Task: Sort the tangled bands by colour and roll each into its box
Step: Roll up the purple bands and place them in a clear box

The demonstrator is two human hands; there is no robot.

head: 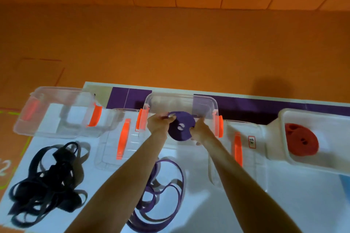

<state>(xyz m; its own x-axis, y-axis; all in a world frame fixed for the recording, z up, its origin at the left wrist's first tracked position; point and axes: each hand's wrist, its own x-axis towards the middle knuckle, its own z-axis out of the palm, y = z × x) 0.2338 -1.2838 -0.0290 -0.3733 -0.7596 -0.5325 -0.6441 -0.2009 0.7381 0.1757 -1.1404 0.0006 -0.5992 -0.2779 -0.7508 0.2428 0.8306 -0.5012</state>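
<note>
Both hands grip a rolled purple band [181, 127]: the left hand [158, 122] pinches its upper edge, the right hand [201, 130] holds its right side, just at the near rim of the middle clear box [181, 102]. Loose purple bands [161, 195] lie below between the forearms, black bands [47, 185] tangled at left near the table's [284, 204] edge. A red roll [301, 141] sits in the right box [310, 119]. A lid's label [251, 141] is unreadable
</note>
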